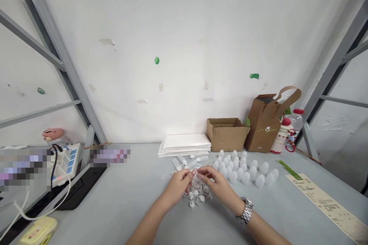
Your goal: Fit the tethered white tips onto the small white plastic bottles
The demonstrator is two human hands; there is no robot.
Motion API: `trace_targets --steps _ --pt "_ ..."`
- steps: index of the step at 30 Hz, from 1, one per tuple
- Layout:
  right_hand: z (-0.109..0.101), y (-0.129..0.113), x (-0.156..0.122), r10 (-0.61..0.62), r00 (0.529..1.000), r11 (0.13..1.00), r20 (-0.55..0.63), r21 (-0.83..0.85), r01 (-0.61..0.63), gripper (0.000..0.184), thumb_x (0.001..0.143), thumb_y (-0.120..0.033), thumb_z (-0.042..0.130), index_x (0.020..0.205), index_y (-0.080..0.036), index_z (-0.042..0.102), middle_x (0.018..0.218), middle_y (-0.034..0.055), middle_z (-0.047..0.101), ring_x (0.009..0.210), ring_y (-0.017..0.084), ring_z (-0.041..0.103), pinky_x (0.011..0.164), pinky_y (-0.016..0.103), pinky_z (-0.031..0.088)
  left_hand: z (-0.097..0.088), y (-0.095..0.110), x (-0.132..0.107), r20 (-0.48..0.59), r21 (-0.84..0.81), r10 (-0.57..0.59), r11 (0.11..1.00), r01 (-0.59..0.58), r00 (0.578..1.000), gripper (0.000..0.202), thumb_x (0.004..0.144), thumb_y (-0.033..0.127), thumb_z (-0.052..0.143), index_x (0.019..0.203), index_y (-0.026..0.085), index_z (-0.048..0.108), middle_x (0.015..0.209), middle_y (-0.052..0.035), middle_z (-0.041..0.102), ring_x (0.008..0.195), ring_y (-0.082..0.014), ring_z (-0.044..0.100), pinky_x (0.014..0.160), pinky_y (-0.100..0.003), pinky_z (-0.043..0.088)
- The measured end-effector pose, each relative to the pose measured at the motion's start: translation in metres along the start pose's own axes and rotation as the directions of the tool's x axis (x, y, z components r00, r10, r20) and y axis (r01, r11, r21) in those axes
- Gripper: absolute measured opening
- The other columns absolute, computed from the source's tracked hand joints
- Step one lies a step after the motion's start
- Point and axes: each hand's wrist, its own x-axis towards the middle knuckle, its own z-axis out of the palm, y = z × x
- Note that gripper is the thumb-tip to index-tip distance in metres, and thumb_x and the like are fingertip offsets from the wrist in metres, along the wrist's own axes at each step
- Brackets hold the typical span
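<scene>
Grey tabletop (120, 187) has wide room on its left; cardboard box (227, 139) and white stack (185, 144) line the back edge, frosted caps (245, 178) stand right of centre. Left hand (178, 183) and right hand (217, 183) pinch a tiny white piece (195, 172) above the loose white pile (196, 195).

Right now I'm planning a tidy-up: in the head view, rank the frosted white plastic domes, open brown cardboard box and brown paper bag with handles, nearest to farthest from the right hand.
1. Domes: beyond and right of the right hand.
2. Box: behind the domes.
3. Bag: right of the box.
</scene>
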Motion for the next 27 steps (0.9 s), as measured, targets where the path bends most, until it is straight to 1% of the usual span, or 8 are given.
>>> trace_targets --steps 5,9,11,13,16,18,24,27 --pt "0.001 0.0078 0.0009 0.072 0.996 0.997 0.059 0.001 -0.072 0.037 0.085 -0.047 0.039 0.079 -0.018 0.061 0.067 0.0012 0.061 0.063 0.016 0.056 0.061 0.028 0.044 -0.0008 0.0015 -0.0003 -0.024 0.015 0.033 0.999 -0.033 0.999 0.041 0.076 0.056 0.038 0.057 0.02 0.042 0.045 0.0064 0.042 0.045 -0.0107 0.043 0.05 -0.023 0.036" --pt "0.0001 0.0041 -0.0016 -0.02 1.0 0.998 -0.024 -0.053 0.019 0.023 0.078 -0.041 0.053 0.086 -0.02 0.06 0.081 0.0024 0.061 0.073 0.017 0.055 0.068 0.029 0.044 -0.0011 0.0005 -0.0002 -0.024 -0.01 0.005 1.0 -0.005 1.0 0.043 0.077 0.056 0.036 0.056 0.019 0.043 0.042 0.0069 0.039 0.041 -0.0101 0.04 0.048 -0.023 0.035" --pt "-0.0001 0.0022 -0.0022 -0.039 0.997 0.997 -0.066 -0.073 0.034 0.022 0.077 -0.04 0.055 0.087 -0.021 0.06 0.086 0.003 0.061 0.077 0.018 0.055 0.072 0.029 0.044 -0.0015 -0.0003 0.0003 -0.025 -0.015 0.004 1.0 -0.004 1.0 0.043 0.077 0.056 0.036 0.056 0.019 0.044 0.041 0.0068 0.039 0.041 -0.0102 0.04 0.049 -0.023 0.035" --pt "0.0002 0.0027 -0.0016 -0.001 0.998 0.999 -0.055 -0.039 -0.001 0.025 0.081 -0.042 0.049 0.091 -0.021 0.059 0.087 0.0034 0.062 0.076 0.018 0.055 0.07 0.029 0.044 -0.0021 -0.0007 0.0008 -0.025 -0.002 0.018 1.0 -0.018 1.0 0.041 0.077 0.054 0.037 0.058 0.019 0.046 0.042 0.0066 0.04 0.042 -0.0107 0.042 0.05 -0.023 0.035" --pt "0.0009 0.0052 0.0 0.052 0.998 0.999 0.028 -0.007 -0.051 0.03 0.085 -0.041 0.041 0.095 -0.021 0.061 0.085 0.004 0.063 0.073 0.017 0.056 0.067 0.029 0.045 -0.0027 -0.0005 0.0008 -0.017 0.023 0.04 0.999 -0.04 0.999 0.04 0.078 0.053 0.037 0.06 0.019 0.047 0.042 0.0063 0.041 0.044 -0.0112 0.043 0.051 -0.023 0.036" --pt "0.0011 0.0054 0.0001 0.037 0.998 0.997 0.051 -0.063 -0.033 0.028 0.085 -0.039 0.043 0.092 -0.021 0.063 0.084 0.0038 0.063 0.074 0.018 0.056 0.068 0.03 0.045 -0.0023 -0.0003 0.0002 -0.023 0.025 0.035 0.999 -0.034 0.999 0.04 0.078 0.053 0.037 0.059 0.019 0.047 0.042 0.0063 0.041 0.044 -0.0112 0.043 0.051 -0.023 0.036" --pt "0.0013 0.0063 -0.0045 -0.113 0.993 0.948 0.014 -0.299 0.112 0.013 0.079 -0.022 0.052 0.089 -0.021 0.061 0.085 0.0045 0.058 0.083 0.021 0.054 0.075 0.032 0.043 -0.0015 -0.0024 0.0011 -0.077 0.033 -0.039 0.999 0.041 0.996 0.044 0.077 0.055 0.035 0.053 0.02 0.043 0.039 0.0065 0.039 0.04 -0.0112 0.041 0.049 -0.023 0.035" --pt "0.0008 0.0099 -0.0057 -0.134 0.99 0.921 -0.046 -0.374 0.107 0.013 0.078 -0.018 0.051 0.089 -0.02 0.057 0.088 0.006 0.059 0.086 0.022 0.054 0.076 0.034 0.043 -0.0053 -0.0061 0.0042 -0.155 0.133 -0.037 0.989 0.058 0.987 0.043 0.079 0.054 0.032 0.055 0.02 0.043 0.043 0.0052 0.042 0.043 -0.0124 0.044 0.05 -0.024 0.035"
